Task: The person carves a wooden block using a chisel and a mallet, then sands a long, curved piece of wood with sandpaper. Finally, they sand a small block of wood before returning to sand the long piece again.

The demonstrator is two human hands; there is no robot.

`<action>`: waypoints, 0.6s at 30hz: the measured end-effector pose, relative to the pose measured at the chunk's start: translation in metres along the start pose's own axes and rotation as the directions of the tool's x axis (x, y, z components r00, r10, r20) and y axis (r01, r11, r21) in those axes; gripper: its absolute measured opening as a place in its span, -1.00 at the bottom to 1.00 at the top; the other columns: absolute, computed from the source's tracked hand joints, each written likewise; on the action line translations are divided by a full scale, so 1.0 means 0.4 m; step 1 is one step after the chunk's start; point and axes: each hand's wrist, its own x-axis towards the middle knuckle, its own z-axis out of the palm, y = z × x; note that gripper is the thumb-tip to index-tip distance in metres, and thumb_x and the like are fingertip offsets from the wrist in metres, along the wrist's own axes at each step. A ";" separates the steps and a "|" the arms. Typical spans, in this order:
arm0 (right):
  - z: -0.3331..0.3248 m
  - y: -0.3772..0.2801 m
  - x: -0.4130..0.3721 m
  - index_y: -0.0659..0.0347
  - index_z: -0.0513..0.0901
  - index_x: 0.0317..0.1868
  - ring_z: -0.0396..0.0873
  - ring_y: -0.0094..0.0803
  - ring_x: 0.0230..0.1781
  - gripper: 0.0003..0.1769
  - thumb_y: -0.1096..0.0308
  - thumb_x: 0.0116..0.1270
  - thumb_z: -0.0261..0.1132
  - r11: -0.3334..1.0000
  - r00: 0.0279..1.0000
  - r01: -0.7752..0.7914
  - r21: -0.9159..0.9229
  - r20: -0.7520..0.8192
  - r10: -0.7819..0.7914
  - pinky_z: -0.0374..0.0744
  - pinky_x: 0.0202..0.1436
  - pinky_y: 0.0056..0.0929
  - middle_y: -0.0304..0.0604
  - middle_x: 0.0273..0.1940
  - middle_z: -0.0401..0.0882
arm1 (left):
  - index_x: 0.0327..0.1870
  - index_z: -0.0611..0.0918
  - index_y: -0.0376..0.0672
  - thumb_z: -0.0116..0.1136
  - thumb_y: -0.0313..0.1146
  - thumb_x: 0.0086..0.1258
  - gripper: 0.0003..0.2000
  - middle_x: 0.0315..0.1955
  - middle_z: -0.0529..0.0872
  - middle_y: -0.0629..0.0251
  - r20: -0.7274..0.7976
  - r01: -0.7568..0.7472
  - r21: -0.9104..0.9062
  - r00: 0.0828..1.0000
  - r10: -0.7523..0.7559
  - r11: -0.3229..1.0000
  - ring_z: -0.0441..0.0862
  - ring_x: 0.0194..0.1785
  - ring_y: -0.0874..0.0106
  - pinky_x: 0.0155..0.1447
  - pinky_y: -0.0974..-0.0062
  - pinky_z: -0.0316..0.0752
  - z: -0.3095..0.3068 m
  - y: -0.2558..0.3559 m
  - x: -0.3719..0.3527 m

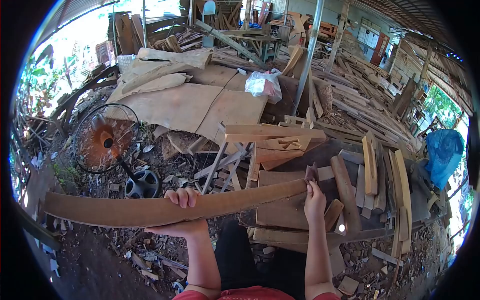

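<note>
A long, slightly curved wooden plank [120,210] stretches across the front of the head view, from the far left to the workbench. My left hand [189,228] is closed round its middle, palm underneath and fingertips over the upper edge. At the plank's right end, my right hand [315,202] pinches a folded dark brown piece of sandpaper [311,173]. That sandpaper touches or lies very close to the plank's tip; the exact contact is hidden by my fingers. Below the plank's right part is the dark wooden workbench top [280,215].
Cut wood blocks [280,134] and a rounded beam [345,187] lie on the bench. An orange fan [104,137] stands left. Behind are large boards [185,107], a plastic bag [264,85] and a metal post [309,60]. A blue bag [444,152] hangs at right; scraps litter the ground.
</note>
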 end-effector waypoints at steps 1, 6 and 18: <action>-0.001 0.004 0.001 0.24 0.55 -0.04 0.52 -0.02 -0.02 -0.73 0.29 0.38 0.06 1.000 1.000 0.000 -0.001 0.001 0.000 0.35 0.20 -0.14 0.07 -0.06 0.56 | -0.48 0.32 -0.08 -0.52 0.66 -0.09 -0.17 -0.59 0.27 0.40 -0.024 0.001 0.012 1.000 -0.001 1.000 0.24 -0.48 0.45 -0.24 0.42 0.24 0.002 0.001 -0.002; -0.026 0.009 0.014 0.31 0.54 0.01 0.40 -0.13 0.17 -0.68 0.30 0.36 0.10 0.984 0.988 -0.089 0.157 0.141 0.067 0.42 0.15 -0.36 0.08 0.07 0.47 | -0.49 0.32 -0.08 -0.54 0.67 -0.11 -0.16 -0.60 0.27 0.40 -0.091 0.009 0.028 0.996 -0.006 1.000 0.24 -0.49 0.46 -0.25 0.42 0.25 0.007 0.003 -0.011; -0.020 0.021 0.017 0.36 0.52 0.01 0.52 -0.16 0.05 -0.65 0.26 0.38 0.07 0.990 0.991 -0.060 0.128 0.124 0.044 0.44 0.06 -0.45 0.14 -0.03 0.54 | -0.47 0.35 -0.14 -0.59 0.69 -0.14 -0.10 -0.60 0.32 0.33 -0.269 -0.006 0.034 0.963 0.015 0.999 0.27 -0.52 0.41 -0.23 0.36 0.26 0.008 0.009 -0.019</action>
